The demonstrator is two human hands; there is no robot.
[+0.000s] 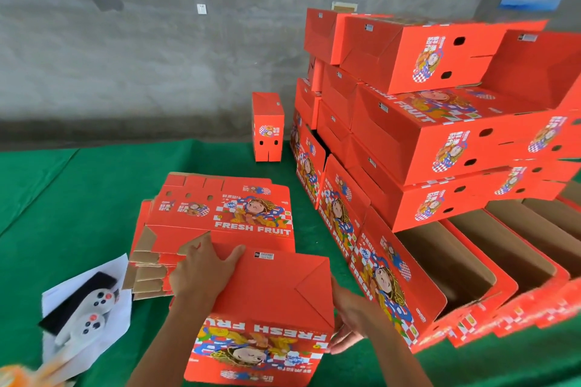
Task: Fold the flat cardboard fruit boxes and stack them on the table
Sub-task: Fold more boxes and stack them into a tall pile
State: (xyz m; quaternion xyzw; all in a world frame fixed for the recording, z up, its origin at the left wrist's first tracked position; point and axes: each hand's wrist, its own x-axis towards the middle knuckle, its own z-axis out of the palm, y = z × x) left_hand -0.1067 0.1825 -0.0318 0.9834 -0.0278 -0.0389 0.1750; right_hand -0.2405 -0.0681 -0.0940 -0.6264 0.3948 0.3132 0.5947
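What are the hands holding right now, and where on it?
A folded box: left hand on its top left edge, right hand on its right side.

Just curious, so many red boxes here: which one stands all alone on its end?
The small-looking folded box at the back of the green table, upright beside the wall; the others are stacked, lined up, lying flat or in hand.
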